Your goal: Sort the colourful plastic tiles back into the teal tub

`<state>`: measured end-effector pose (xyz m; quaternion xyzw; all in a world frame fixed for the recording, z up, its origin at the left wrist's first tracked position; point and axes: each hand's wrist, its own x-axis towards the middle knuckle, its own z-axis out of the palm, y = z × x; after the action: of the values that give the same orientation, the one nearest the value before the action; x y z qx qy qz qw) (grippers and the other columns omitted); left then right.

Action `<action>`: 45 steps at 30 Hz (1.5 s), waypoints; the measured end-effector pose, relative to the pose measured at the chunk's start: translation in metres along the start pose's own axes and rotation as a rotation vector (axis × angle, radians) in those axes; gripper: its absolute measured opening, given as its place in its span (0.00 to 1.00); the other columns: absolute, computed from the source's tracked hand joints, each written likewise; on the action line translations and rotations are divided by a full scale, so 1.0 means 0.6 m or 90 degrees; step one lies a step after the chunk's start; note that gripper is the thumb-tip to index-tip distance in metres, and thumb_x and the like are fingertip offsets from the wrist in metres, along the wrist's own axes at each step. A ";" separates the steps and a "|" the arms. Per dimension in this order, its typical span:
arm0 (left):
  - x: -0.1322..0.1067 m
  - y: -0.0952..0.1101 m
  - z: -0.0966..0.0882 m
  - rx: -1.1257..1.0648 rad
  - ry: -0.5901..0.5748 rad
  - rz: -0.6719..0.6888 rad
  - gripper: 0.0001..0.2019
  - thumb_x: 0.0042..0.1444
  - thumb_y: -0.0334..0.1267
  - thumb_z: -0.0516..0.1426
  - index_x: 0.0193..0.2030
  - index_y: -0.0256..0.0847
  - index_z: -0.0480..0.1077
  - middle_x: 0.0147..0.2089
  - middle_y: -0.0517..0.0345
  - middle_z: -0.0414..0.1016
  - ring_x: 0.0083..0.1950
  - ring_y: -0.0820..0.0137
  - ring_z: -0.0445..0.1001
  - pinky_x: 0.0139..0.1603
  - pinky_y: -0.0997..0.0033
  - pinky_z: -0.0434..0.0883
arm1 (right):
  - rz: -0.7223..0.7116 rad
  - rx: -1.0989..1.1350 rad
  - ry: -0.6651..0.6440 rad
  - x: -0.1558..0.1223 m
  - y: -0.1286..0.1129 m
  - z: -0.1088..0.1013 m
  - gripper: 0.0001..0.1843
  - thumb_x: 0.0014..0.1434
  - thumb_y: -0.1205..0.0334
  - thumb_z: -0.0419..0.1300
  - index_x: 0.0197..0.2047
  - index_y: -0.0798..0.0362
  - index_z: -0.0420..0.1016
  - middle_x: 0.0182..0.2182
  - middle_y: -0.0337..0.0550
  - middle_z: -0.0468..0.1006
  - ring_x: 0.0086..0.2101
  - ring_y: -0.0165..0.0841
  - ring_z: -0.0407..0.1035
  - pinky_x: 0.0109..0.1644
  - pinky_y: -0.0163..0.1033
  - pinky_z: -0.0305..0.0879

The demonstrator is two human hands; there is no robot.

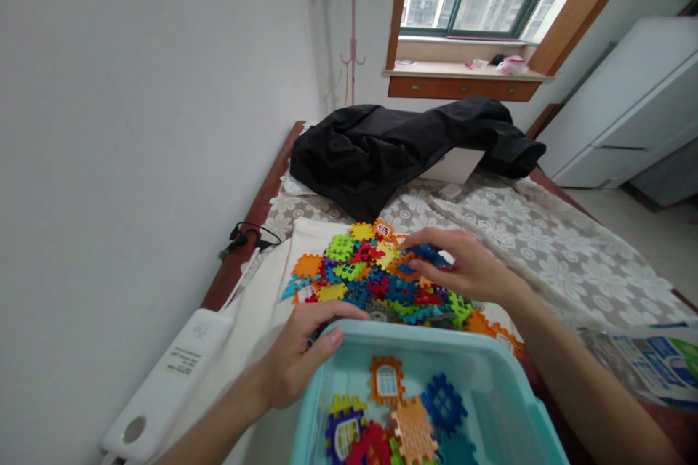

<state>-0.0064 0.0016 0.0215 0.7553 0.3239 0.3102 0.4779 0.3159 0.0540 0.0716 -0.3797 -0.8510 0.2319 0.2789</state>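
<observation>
A heap of coloured plastic building tiles (376, 276) lies on a white cloth on the bed. My right hand (463, 265) rests on the right side of the heap, its fingers closed round a blue tile (430, 256). My left hand (305, 356) grips the far left corner of a light blue plastic bin (491, 370), thumb on the rim. Inside the bin lie several tiles, among them an orange window tile (387, 380) and a blue one (443, 404).
A black garment (382, 149) lies across the far end of the bed. A white power strip (174, 370) and black cable (251, 236) sit at the left bed edge by the wall. Printed packaging (648, 363) lies at the right. Window and white cabinet stand beyond.
</observation>
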 end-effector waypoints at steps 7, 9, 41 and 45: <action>-0.004 0.000 -0.001 -0.006 -0.008 -0.011 0.16 0.72 0.42 0.54 0.58 0.46 0.79 0.53 0.57 0.85 0.52 0.66 0.83 0.54 0.75 0.74 | -0.123 0.198 -0.159 -0.027 -0.103 -0.048 0.26 0.65 0.48 0.69 0.62 0.49 0.76 0.51 0.45 0.86 0.48 0.32 0.81 0.52 0.31 0.74; -0.005 -0.002 0.000 -0.010 -0.004 -0.011 0.15 0.72 0.42 0.54 0.59 0.48 0.79 0.53 0.59 0.85 0.53 0.68 0.82 0.55 0.76 0.73 | -0.100 0.207 -0.198 -0.026 -0.106 -0.051 0.27 0.67 0.47 0.67 0.64 0.49 0.75 0.52 0.44 0.85 0.49 0.32 0.81 0.53 0.31 0.74; 0.004 0.009 0.001 0.001 0.015 0.021 0.15 0.71 0.39 0.54 0.57 0.46 0.80 0.52 0.57 0.86 0.52 0.67 0.83 0.54 0.76 0.75 | 0.095 -0.084 -0.280 0.003 -0.013 -0.007 0.12 0.69 0.67 0.54 0.53 0.51 0.74 0.44 0.45 0.82 0.42 0.36 0.75 0.47 0.40 0.67; 0.004 0.010 0.001 0.009 0.018 0.009 0.15 0.70 0.39 0.54 0.56 0.45 0.80 0.51 0.56 0.86 0.51 0.67 0.84 0.53 0.75 0.76 | 0.023 -0.091 -0.293 0.008 -0.008 0.032 0.15 0.67 0.72 0.52 0.50 0.52 0.77 0.49 0.49 0.80 0.49 0.38 0.74 0.55 0.43 0.70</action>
<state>-0.0036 0.0011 0.0271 0.7565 0.3273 0.3220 0.4657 0.2984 0.0514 0.0617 -0.3509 -0.8994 0.2565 0.0456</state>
